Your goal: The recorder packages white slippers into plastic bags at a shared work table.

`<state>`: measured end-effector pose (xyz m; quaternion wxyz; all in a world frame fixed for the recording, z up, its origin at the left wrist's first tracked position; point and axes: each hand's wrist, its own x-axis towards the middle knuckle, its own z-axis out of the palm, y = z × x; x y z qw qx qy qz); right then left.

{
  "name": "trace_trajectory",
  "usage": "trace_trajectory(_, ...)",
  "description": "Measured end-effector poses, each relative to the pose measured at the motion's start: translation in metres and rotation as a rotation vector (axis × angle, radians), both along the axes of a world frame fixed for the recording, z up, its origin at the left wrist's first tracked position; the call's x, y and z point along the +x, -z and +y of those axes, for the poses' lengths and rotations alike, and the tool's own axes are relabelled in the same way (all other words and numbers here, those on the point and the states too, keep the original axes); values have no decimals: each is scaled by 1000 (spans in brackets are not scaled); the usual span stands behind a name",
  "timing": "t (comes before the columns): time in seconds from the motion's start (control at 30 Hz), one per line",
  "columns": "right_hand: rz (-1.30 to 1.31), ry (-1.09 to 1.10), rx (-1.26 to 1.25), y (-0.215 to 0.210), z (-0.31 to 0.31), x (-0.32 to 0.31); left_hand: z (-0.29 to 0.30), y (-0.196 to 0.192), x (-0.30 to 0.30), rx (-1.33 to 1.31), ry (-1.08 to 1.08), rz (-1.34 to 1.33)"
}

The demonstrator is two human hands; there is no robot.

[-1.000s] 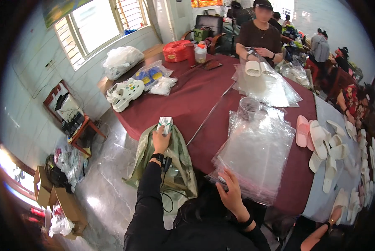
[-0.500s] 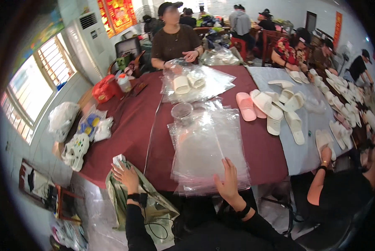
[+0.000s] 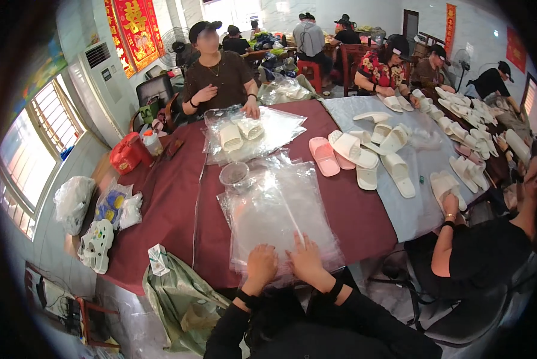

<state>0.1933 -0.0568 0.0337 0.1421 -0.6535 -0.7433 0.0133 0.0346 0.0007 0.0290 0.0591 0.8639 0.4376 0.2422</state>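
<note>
A stack of clear plastic bags (image 3: pixel 274 209) lies on the maroon tablecloth right in front of me. Both my hands rest on its near part, side by side. My left hand (image 3: pixel 262 263) has its fingers lying on the bags. To the right of it, my right hand (image 3: pixel 307 258) touches the top bag with fingers stretched forward. Neither hand appears to hold anything. A round clear container (image 3: pixel 234 175) sits at the stack's far left corner. Beyond it, a pair of cream slippers (image 3: pixel 240 134) lies on more clear bags before a standing person.
Pink slippers (image 3: pixel 324 157) and several white slippers (image 3: pixel 394 161) lie on the right, partly on a grey sheet (image 3: pixel 421 197). A seated co-worker's hand (image 3: pixel 450 204) is in a slipper there. To the left are a white clog (image 3: pixel 96 245), a small white box (image 3: pixel 158 259) and a green sack (image 3: pixel 181 299).
My left hand has moved right, from beside the small white box onto the bags. My right hand has come down onto the stack. The person opposite has drawn one hand back from the slippers.
</note>
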Motion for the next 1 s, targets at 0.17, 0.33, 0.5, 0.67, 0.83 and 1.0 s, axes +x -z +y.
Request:
trace_trajectory(0.17, 96, 116, 25, 9, 14, 31, -6, -7, 30, -264, -122, 132)
trace_trajectory(0.33, 322, 189, -22, -2, 27, 45, -4, 9, 56, -29, -21, 65)
trace_trajectory(0.5, 485, 334, -112, 11, 39, 58, 4, 9, 80, -64, 57, -19)
trace_trajectory(0.67, 581, 432, -71, 42, 45, 72, 0, 21, 89, 16, 38, 138)
trace_trajectory(0.83, 496, 361, 155, 32, 27, 54, -1, 30, 78, 15, 32, 159)
trace_trajectory(1.0, 543, 247, 380, 53, 30, 59, -3, 29, 82, 40, 41, 145)
